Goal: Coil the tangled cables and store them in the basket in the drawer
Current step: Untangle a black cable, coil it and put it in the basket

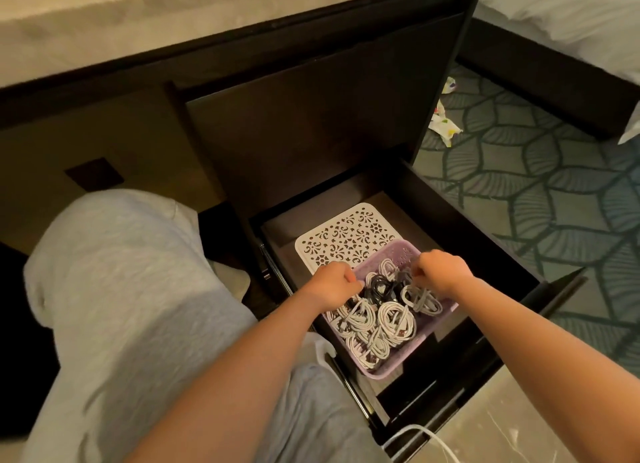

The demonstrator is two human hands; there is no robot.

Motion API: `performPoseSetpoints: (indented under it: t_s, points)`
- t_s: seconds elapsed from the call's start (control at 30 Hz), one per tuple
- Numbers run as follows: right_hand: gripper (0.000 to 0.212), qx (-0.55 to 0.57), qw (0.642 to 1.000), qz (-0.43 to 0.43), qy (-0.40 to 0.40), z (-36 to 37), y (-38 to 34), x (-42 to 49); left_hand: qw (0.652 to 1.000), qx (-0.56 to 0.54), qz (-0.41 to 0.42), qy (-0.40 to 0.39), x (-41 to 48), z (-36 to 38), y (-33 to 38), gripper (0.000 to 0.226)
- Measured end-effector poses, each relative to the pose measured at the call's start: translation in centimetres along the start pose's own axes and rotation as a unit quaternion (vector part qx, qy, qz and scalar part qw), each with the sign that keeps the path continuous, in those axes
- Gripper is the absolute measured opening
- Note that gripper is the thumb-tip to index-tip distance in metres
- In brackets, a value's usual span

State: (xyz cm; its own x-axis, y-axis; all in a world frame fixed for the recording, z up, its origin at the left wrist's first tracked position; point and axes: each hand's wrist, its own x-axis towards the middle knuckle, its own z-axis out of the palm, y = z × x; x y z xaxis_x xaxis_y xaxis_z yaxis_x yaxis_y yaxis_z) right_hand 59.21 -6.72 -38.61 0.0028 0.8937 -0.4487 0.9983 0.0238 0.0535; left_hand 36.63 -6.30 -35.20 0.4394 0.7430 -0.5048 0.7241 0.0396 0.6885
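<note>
Both of your hands have their fingers curled downward at the lilac perforated plastic basket (pixel 382 372). Your left hand (pixel 332 282) sits over the basket's left rim, and your right hand (pixel 440 272) over its right rim. Whether either hand is closed on the rim or on a cable you cannot tell, because the fingertips are hidden under the knuckles.

The basket lies inside the pulled-out dark wooden drawer (pixel 485 241), towards its front and slightly askew. It holds several coiled white cables (pixel 394 320), packed side by side. A coiled black cable (pixel 379 286) lies among them between your two hands. A greyish coil (its colour is hard to judge in this light) lies just below your right hand.

Behind the basket, a flat white plastic lid with an ornamental cut-out pattern (pixel 343 241) lies on the drawer floor, and the basket's far edge overlaps it.

Your knee in light grey trousers (pixel 121 272) is raised to the left of the drawer. A loose white cable (pixel 427 435) loops over the pale marble floor (pixel 519 428) at the drawer's front corner. To the right, crumpled spotted white paper (pixel 443 123) lies on the teal leaf-patterned carpet (pixel 554 192).
</note>
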Motion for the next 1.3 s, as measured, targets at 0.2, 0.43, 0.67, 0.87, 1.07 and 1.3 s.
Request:
performPoseSetpoints:
  t_s: [0.2,0.43,0.67,0.87,1.07,1.3]
  points:
    - [0.015,0.090,0.993,-0.059,0.046,-5.4,-2.4,0.3,0.999,0.007,0.046,0.024,-1.5,-3.9,2.6,0.013]
    - [0.019,0.209,0.949,-0.202,0.124,-17.8,-7.2,-2.3,0.989,0.099,0.097,0.058,-6.6,-12.8,5.6,0.032]
    - [0.007,0.231,0.905,-0.298,0.196,-28.2,-12.4,-6.0,0.967,0.167,0.115,0.156,-13.6,-21.7,7.3,0.029]
    - [0.009,0.189,0.880,-0.363,0.241,-35.2,-18.2,-8.0,0.946,0.191,0.130,0.227,-20.2,-27.8,8.4,0.030]
    - [0.010,0.151,0.873,-0.395,0.242,-39.6,-24.9,-7.5,0.933,0.228,0.098,0.261,-24.6,-32.5,7.3,0.029]
    - [0.013,0.119,0.859,-0.422,0.265,-43.7,-32.9,-4.4,0.917,0.238,0.041,0.318,-26.0,-38.8,3.4,0.020]
